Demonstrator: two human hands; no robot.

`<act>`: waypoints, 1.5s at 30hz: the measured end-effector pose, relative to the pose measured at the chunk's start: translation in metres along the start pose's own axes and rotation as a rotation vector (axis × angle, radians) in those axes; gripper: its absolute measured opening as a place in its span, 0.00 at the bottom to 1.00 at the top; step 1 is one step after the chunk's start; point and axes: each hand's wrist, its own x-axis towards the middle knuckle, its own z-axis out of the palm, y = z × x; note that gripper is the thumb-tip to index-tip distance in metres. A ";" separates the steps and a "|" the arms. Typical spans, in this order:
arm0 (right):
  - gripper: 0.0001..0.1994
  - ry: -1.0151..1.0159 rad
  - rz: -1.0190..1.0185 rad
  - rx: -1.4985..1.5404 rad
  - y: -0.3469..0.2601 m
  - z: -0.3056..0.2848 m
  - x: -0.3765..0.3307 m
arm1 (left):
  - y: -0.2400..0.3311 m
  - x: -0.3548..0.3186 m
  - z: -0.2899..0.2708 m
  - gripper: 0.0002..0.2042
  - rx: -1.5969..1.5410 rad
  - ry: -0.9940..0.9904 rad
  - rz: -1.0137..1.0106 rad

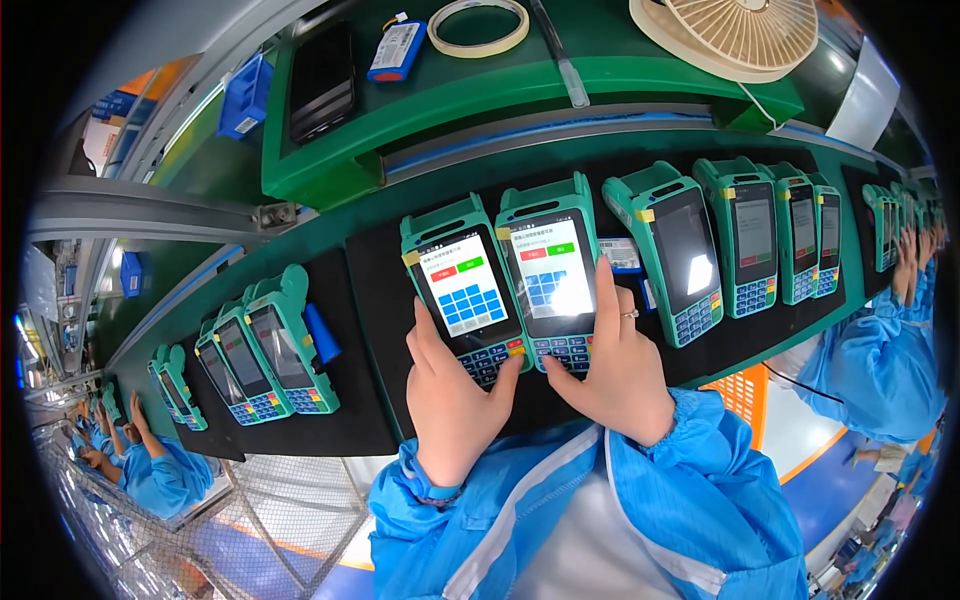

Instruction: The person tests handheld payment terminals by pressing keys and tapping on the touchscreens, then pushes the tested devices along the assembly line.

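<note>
Two teal handheld payment terminals lie side by side on a black mat [370,300] in front of me, both screens lit. My left hand [450,395] rests on the keypad end of the left terminal [462,285], index finger along its left side and thumb by the lower right keys. My right hand [615,365] lies against the right terminal [553,270], index finger raised along the screen's right edge and thumb under the keypad. A ring is on one finger of that hand.
More teal terminals [680,250] line the mat to the right and others [280,340] to the left. A green shelf [330,165] behind holds a black phone [322,80], blue battery pack [397,48], tape roll [478,25] and fan [735,35]. People in blue coats work on both sides.
</note>
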 end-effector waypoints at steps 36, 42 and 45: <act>0.45 -0.057 -0.123 0.056 0.013 -0.013 -0.011 | -0.008 -0.004 -0.009 0.48 -0.237 -0.094 0.195; 0.43 0.482 -0.354 -0.080 0.025 -0.012 -0.008 | -0.033 0.001 0.006 0.41 -0.271 -0.019 0.289; 0.32 0.579 -0.216 -0.129 0.027 -0.048 -0.023 | -0.048 -0.006 0.004 0.38 -0.313 0.012 0.191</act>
